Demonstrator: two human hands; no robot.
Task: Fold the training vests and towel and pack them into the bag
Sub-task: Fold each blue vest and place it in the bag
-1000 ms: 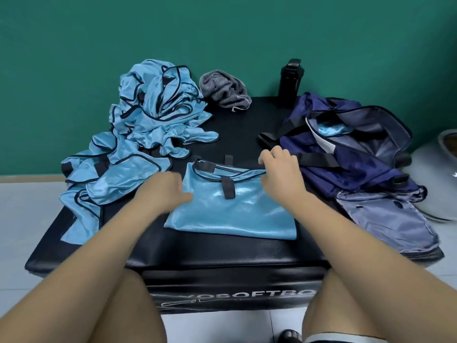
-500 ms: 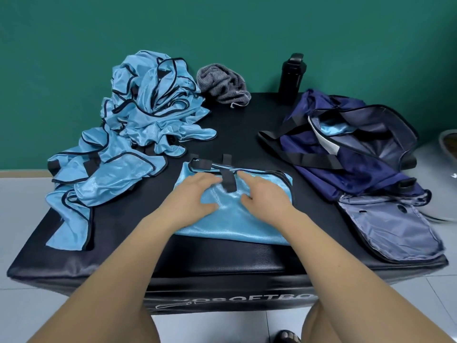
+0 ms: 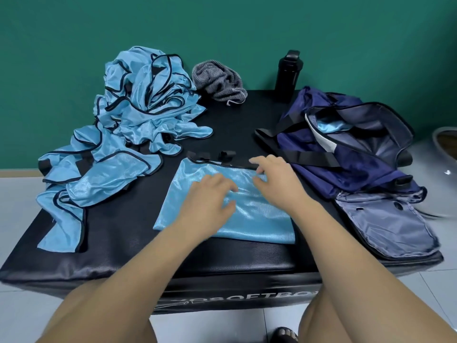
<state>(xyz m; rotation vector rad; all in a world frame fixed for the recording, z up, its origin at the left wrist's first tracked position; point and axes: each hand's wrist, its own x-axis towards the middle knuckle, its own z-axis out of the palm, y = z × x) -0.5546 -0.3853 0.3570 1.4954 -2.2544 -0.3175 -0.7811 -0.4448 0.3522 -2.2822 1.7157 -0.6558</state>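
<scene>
On a black padded box (image 3: 118, 248) against a green wall, seen from the head camera, a person's left hand (image 3: 210, 196) and right hand (image 3: 277, 179) rest with loose, relaxed fingers, gripping nothing, on a folded blue vest (image 3: 259, 219) lying flat near the front edge. Unfolded vests (image 3: 138, 115) sit heaped at the left, a crumpled grey striped towel (image 3: 217, 80) just behind them. An open navy bag (image 3: 346, 167), blue fabric (image 3: 329, 125) showing inside, lies at the right, a black bottle (image 3: 288, 70) upright behind it.
</scene>
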